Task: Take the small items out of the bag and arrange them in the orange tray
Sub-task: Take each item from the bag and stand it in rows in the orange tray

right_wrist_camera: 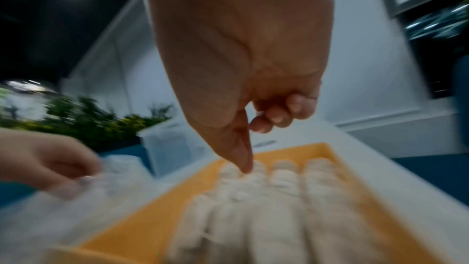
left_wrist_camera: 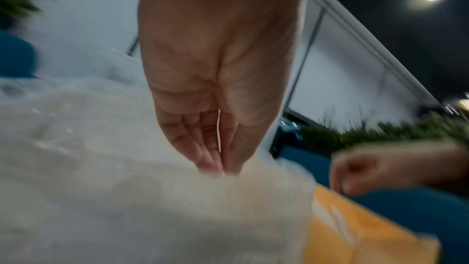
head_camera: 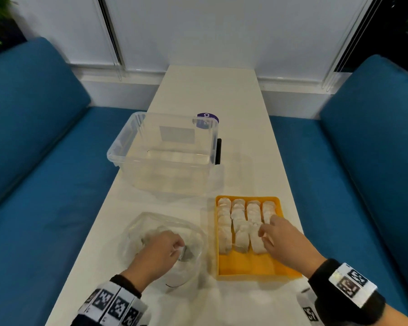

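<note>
A clear plastic bag [head_camera: 193, 234] lies on the table at the near left. My left hand [head_camera: 178, 248] reaches into it and pinches a small white tea bag tag [left_wrist_camera: 219, 131] between thumb and fingers. To its right stands the orange tray [head_camera: 250, 267], whose far half holds several rows of white tea bags [head_camera: 239, 222]. My right hand [head_camera: 265, 231] hovers over the tray's right side. Thumb and forefinger meet in a pinch on a tea bag [right_wrist_camera: 253, 180] in the rows, with the other fingers curled. The wrist views are blurred.
A clear plastic storage box [head_camera: 118, 147] with a black clip [head_camera: 219, 151] and a purple round label [head_camera: 207, 120] stands behind the bag. The narrow white table [head_camera: 210, 95] runs between blue sofa seats on the left [head_camera: 45, 184] and the right [head_camera: 363, 172].
</note>
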The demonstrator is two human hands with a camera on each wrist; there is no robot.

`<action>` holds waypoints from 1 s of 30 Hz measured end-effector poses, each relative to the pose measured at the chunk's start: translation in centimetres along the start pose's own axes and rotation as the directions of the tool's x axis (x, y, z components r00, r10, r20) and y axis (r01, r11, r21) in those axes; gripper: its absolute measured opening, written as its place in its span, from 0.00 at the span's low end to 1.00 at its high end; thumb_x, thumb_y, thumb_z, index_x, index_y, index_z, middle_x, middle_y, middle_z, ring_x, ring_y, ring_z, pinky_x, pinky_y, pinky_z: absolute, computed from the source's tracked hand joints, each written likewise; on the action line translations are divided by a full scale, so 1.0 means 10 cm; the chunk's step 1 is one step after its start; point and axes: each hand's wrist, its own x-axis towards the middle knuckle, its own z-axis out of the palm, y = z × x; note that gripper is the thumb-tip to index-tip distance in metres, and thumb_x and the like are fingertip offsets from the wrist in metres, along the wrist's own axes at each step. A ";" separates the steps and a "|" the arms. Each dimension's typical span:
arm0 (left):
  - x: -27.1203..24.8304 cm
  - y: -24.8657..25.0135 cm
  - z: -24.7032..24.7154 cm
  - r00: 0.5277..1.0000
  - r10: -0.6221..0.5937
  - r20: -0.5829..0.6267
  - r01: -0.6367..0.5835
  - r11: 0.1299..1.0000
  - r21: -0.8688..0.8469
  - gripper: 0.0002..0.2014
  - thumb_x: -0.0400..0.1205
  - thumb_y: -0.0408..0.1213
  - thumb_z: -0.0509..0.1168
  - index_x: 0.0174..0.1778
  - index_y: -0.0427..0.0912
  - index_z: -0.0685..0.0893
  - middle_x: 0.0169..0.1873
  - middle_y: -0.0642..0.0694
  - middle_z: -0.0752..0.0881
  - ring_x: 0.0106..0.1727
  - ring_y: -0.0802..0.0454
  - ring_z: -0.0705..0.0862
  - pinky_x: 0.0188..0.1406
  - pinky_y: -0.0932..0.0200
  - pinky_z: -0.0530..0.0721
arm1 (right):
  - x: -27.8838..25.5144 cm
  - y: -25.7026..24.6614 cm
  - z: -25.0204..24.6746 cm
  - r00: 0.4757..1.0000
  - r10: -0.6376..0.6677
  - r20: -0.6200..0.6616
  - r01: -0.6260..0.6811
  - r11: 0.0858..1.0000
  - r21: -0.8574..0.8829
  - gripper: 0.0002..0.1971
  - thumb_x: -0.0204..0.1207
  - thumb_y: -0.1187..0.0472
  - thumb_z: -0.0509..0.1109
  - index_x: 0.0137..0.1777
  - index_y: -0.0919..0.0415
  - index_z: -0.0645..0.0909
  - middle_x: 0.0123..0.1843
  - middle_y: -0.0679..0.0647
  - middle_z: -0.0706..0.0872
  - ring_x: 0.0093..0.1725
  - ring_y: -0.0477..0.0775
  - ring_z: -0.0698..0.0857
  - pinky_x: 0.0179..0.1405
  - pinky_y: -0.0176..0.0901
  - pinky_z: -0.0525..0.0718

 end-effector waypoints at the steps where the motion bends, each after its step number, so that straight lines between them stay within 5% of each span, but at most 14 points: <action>1: 0.06 0.00 0.05 0.999 0.032 0.039 -0.035 0.997 0.064 0.11 0.83 0.36 0.59 0.60 0.45 0.82 0.51 0.54 0.77 0.54 0.58 0.79 0.55 0.71 0.74 | -0.02 -0.13 -0.04 0.996 -0.079 -0.043 0.080 0.996 0.028 0.13 0.84 0.53 0.56 0.63 0.49 0.77 0.59 0.48 0.76 0.50 0.44 0.71 0.48 0.32 0.70; 4: 0.22 0.00 0.17 0.988 0.106 0.109 -0.126 0.971 0.203 0.13 0.81 0.38 0.60 0.60 0.44 0.82 0.58 0.50 0.80 0.62 0.51 0.77 0.63 0.59 0.74 | -0.04 -0.56 -0.09 0.932 -0.347 -0.103 0.358 0.925 0.124 0.15 0.82 0.61 0.57 0.66 0.48 0.74 0.62 0.49 0.76 0.56 0.50 0.77 0.53 0.36 0.74; 8: 0.32 -0.07 0.29 0.981 0.094 0.171 -0.134 0.962 0.238 0.13 0.82 0.37 0.57 0.61 0.42 0.76 0.60 0.45 0.78 0.62 0.46 0.76 0.59 0.54 0.76 | 0.09 -0.91 0.09 0.801 -0.597 0.047 0.578 0.791 0.200 0.26 0.77 0.67 0.57 0.74 0.48 0.65 0.73 0.50 0.71 0.63 0.58 0.78 0.56 0.53 0.81; 12: 0.33 -0.18 0.39 0.987 0.056 0.148 -0.096 0.957 0.274 0.12 0.82 0.38 0.55 0.59 0.43 0.75 0.58 0.45 0.78 0.60 0.45 0.77 0.55 0.55 0.75 | 0.23 -1.06 0.20 0.815 -0.555 0.164 0.543 0.832 0.115 0.28 0.79 0.67 0.58 0.78 0.50 0.63 0.77 0.51 0.68 0.64 0.63 0.78 0.51 0.55 0.80; 16: 0.28 -0.27 0.40 0.987 0.096 0.130 -0.141 0.902 0.407 0.14 0.81 0.40 0.59 0.61 0.44 0.76 0.56 0.42 0.76 0.56 0.44 0.74 0.43 0.59 0.65 | 0.34 -1.11 0.24 0.858 -0.475 0.195 0.498 0.862 -0.095 0.23 0.81 0.67 0.57 0.76 0.55 0.64 0.62 0.62 0.77 0.56 0.67 0.79 0.42 0.52 0.70; 20: 0.24 -0.29 0.36 0.987 0.140 0.083 -0.161 0.903 0.397 0.10 0.64 0.43 0.75 0.36 0.47 0.83 0.39 0.48 0.79 0.36 0.54 0.72 0.28 0.73 0.57 | 0.36 -1.14 0.24 0.857 -0.462 0.229 0.499 0.855 -0.142 0.15 0.82 0.67 0.56 0.66 0.64 0.75 0.59 0.64 0.78 0.56 0.67 0.78 0.40 0.50 0.67; 21: 0.23 -0.31 0.34 0.993 0.114 0.028 -0.116 0.913 0.390 0.09 0.62 0.44 0.75 0.33 0.48 0.83 0.38 0.49 0.80 0.35 0.54 0.75 0.29 0.74 0.60 | 0.35 -1.14 0.24 0.860 -0.459 0.224 0.493 0.860 -0.131 0.14 0.82 0.66 0.56 0.64 0.65 0.77 0.59 0.64 0.78 0.56 0.67 0.78 0.39 0.50 0.68; 23: 0.22 -0.28 0.27 0.996 -0.017 -0.083 0.041 0.954 0.297 0.08 0.71 0.44 0.69 0.42 0.46 0.86 0.52 0.44 0.79 0.52 0.44 0.80 0.44 0.60 0.74 | 0.34 -1.14 0.24 0.868 -0.453 0.206 0.479 0.873 -0.098 0.14 0.83 0.63 0.56 0.63 0.65 0.78 0.58 0.63 0.78 0.56 0.66 0.78 0.41 0.52 0.71; 26: 0.23 -0.32 0.20 0.971 -0.193 -0.140 0.231 0.904 0.359 0.13 0.79 0.43 0.62 0.57 0.47 0.82 0.72 0.37 0.66 0.72 0.41 0.68 0.67 0.54 0.70 | 0.32 -1.16 0.25 0.869 -0.460 0.184 0.477 0.877 -0.061 0.15 0.84 0.61 0.56 0.62 0.64 0.80 0.57 0.62 0.78 0.55 0.65 0.78 0.43 0.52 0.74; 30: 0.26 -0.25 0.19 0.945 -0.322 -0.063 0.323 0.876 0.358 0.16 0.79 0.39 0.60 0.63 0.46 0.75 0.70 0.38 0.66 0.66 0.41 0.74 0.67 0.52 0.71 | 0.30 -1.24 0.26 0.860 -0.477 0.180 0.492 0.869 -0.048 0.15 0.84 0.61 0.56 0.61 0.66 0.81 0.55 0.62 0.79 0.54 0.65 0.78 0.40 0.51 0.70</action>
